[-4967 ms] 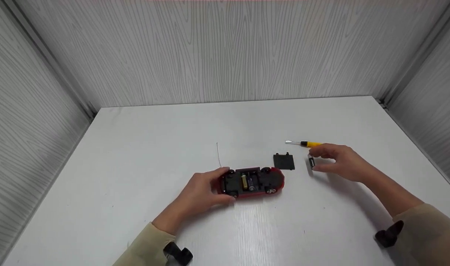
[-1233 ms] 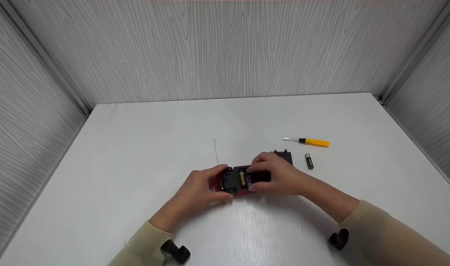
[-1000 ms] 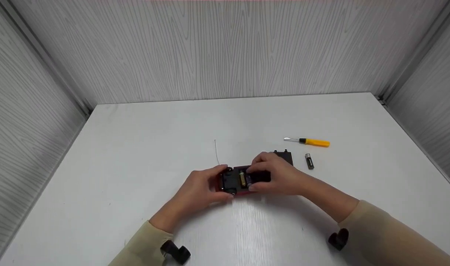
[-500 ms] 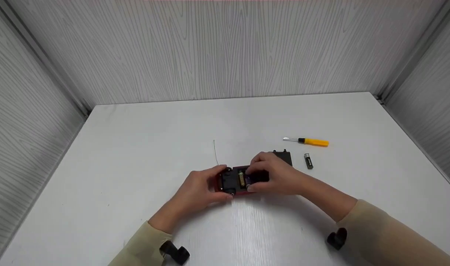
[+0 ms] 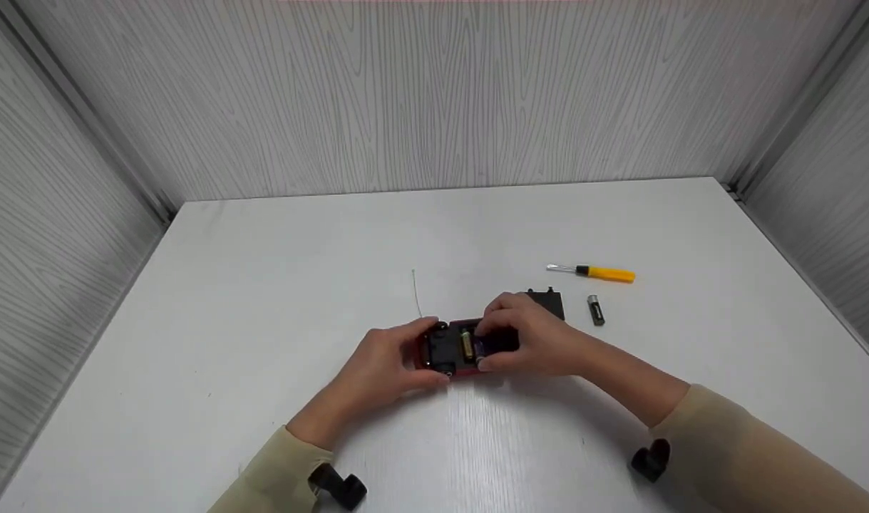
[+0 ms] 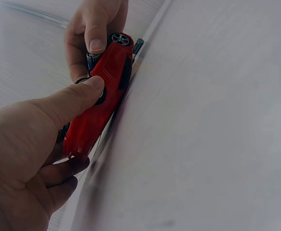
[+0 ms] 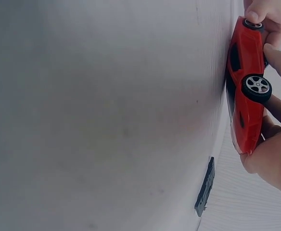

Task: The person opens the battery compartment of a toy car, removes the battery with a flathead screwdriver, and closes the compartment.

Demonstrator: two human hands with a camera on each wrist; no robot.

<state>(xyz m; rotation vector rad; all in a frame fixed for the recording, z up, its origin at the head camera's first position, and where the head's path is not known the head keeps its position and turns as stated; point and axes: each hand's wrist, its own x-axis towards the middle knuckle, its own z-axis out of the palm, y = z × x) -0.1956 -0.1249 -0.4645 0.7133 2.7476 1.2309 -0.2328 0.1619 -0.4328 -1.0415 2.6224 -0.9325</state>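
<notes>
A red toy car point(image 7: 249, 115) lies upside down on the table, its black underside point(image 5: 445, 348) facing up. At its left end my left hand point(image 5: 384, 362) grips the car between thumb and fingers. A gold-coloured battery point(image 5: 467, 345) sits in the uncovered battery compartment. Beside it is a purple battery point(image 5: 480, 349), which my right hand point(image 5: 530, 335) pinches at its two ends. In the left wrist view a battery end point(image 6: 93, 60) sticks up by the right thumb. My right hand hides the right part of the car.
A black battery cover point(image 5: 547, 303) lies just behind my right hand. Farther right is a loose battery point(image 5: 596, 311), and behind that a screwdriver point(image 5: 598, 273) with a yellow handle. The car's thin wire antenna point(image 5: 416, 293) points away. Panelled walls stand around the table.
Five seconds ago my right hand held a battery at the right; that battery now lies there and the hand is at the car. Over the last second both hands stay almost still.
</notes>
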